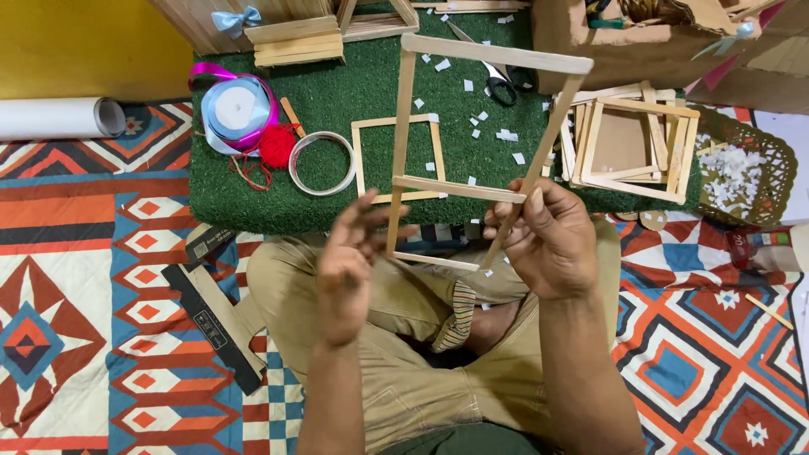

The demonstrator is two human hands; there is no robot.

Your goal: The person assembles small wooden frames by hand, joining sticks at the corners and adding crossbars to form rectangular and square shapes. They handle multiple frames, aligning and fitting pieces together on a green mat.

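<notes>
Stick frame (472, 152) above turf mat (337, 185)

1 view only, from a camera worn on the person's head. It faces steeply down over the person's crossed legs in the lower centre of the frame. Range is close: the left hand (350, 265) and right hand (546, 240) sit mid-frame at arm's length, holding up a wooden stick frame (484, 52) that reaches the top edge. Beyond, the green turf mat (337, 93) fills the upper centre. The patterned rug (76, 278) runs off both sides. No 2nd view exists for overlap.
</notes>
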